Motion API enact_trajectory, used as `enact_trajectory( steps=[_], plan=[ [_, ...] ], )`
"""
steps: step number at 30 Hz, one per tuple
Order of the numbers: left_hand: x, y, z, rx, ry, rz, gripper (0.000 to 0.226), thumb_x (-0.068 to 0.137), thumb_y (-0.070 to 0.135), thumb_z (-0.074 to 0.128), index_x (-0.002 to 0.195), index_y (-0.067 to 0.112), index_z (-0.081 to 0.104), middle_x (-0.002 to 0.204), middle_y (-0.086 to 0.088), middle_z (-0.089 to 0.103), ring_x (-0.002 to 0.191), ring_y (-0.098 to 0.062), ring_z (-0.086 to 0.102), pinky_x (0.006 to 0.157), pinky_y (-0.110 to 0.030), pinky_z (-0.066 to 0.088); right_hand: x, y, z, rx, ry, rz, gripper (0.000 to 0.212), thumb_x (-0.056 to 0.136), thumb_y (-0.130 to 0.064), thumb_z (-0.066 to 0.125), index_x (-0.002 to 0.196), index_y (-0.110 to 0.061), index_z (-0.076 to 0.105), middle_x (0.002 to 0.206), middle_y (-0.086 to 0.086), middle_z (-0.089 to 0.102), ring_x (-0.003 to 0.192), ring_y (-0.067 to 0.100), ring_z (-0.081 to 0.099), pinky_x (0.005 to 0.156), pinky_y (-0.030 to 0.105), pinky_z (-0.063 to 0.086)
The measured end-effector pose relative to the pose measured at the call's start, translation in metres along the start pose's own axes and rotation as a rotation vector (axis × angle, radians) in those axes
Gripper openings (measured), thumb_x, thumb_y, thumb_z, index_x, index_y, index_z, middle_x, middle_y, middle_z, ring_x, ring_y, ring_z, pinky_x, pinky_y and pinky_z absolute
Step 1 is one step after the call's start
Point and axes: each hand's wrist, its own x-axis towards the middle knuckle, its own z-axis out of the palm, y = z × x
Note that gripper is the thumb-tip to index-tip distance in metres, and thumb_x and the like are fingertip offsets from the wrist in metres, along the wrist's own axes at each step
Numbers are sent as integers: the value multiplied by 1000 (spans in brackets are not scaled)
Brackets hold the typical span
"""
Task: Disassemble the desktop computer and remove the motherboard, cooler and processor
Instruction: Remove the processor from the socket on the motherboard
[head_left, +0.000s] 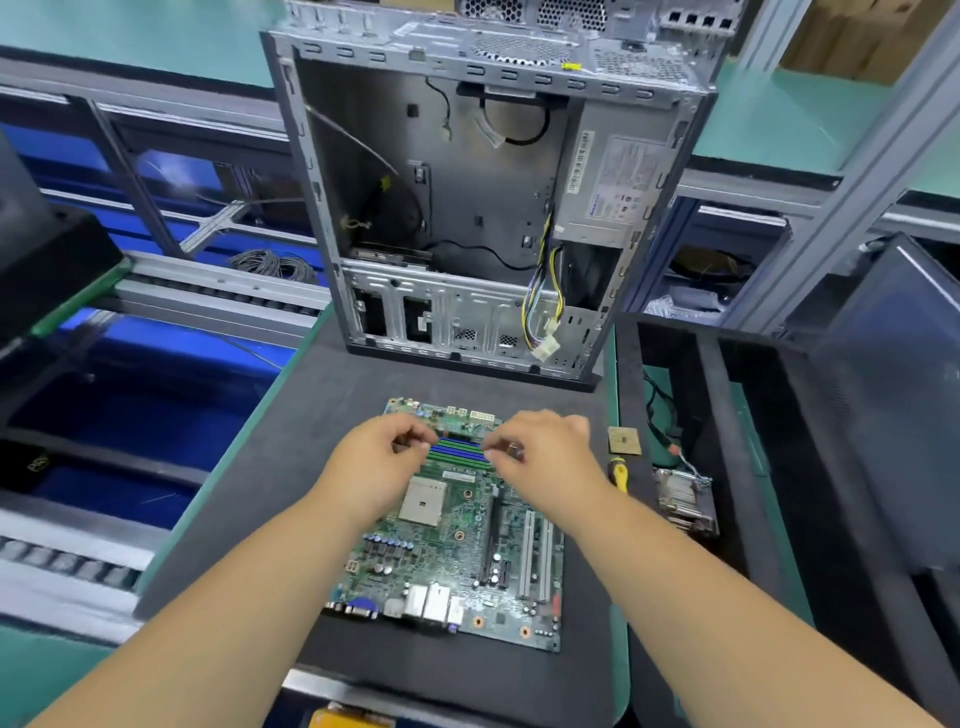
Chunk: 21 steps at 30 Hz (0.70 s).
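Observation:
A green motherboard (457, 540) lies flat on the dark mat (322, 415), its bare beige processor socket (422, 501) showing. Both my hands hover over the blue and green memory slots (460, 453) at the board's far end. My left hand (382, 457) has its fingers curled at the slots' left end; my right hand (540, 447) has its fingers curled at the right end. What they pinch is hidden. The processor (624, 440) lies on the mat to the right. The cooler (683, 499) sits further right. The empty computer case (467, 208) stands behind.
A yellow-handled screwdriver (618, 475) lies between the board and the cooler. Loose power cables (545, 322) hang from the case's front. A black tray (727, 467) stands on the right, a conveyor (208, 296) on the left.

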Motion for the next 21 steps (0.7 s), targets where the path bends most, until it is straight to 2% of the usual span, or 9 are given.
enact_trajectory(
  steps=[4, 7, 11, 15, 21],
  plan=[
    [-6, -20, -13, 121, -53, -6, 23, 90, 14, 61, 81, 35, 67, 77, 0, 66, 68, -17, 59, 61, -27, 48, 0, -28, 20, 28, -79, 12, 14, 91, -47, 58, 96, -41, 70, 92, -19, 61, 104, 8, 50, 89, 36, 21],
    [-10, -30, -20, 177, -83, 18, 25, 90, 15, 63, 81, 39, 64, 82, 7, 64, 71, -10, 60, 58, -20, 42, -3, -36, 29, 34, -127, 56, 18, 92, -51, 57, 93, -39, 71, 94, -16, 64, 108, 11, 51, 88, 36, 17],
    [-13, -40, -29, 130, -60, 34, 26, 88, 15, 64, 81, 39, 64, 85, 10, 61, 73, -7, 59, 62, -19, 43, -6, -42, 38, -20, -217, 80, 20, 86, -57, 63, 79, -39, 71, 81, -15, 66, 93, 10, 42, 79, 34, 12],
    [-13, -47, -33, 116, -68, 34, 24, 88, 15, 63, 83, 38, 66, 84, 7, 62, 71, -6, 59, 60, -15, 42, -10, -45, 46, -101, -240, 61, 11, 80, -51, 72, 78, -40, 70, 83, -21, 64, 95, 8, 43, 87, 37, 18],
    [-13, -58, -30, 146, -62, 10, 15, 88, 16, 64, 93, 30, 66, 84, 10, 58, 73, -6, 57, 68, -17, 44, -8, -46, 50, -150, -252, 75, 26, 74, -56, 76, 80, -37, 59, 88, -19, 59, 98, 11, 43, 86, 39, 21]
  ],
)
